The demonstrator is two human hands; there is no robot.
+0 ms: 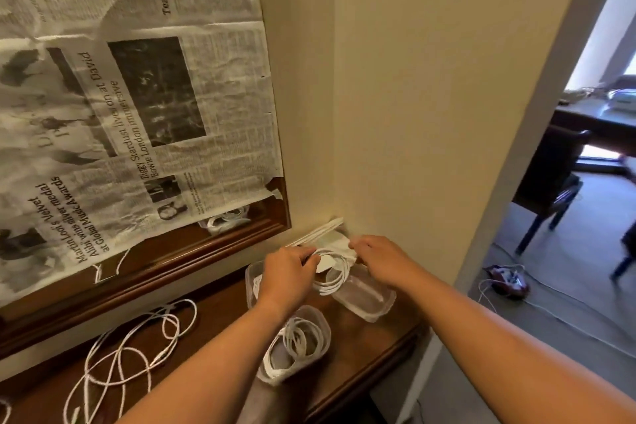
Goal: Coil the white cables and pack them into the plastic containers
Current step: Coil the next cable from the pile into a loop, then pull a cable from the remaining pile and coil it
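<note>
dark wooden tabletop [364, 341]: coiled white cable [332, 280] is gripped between left hand [289, 272] and right hand [378, 258], arms outstretched, fingers curled, above clear plastic container [368, 299].

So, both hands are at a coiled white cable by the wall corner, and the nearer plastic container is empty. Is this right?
Not quite. The nearer plastic container is not empty: the head view shows a packed coil of white cable lying in it. The rest holds: left hand and right hand are at a coiled white cable by the wall corner.
</note>
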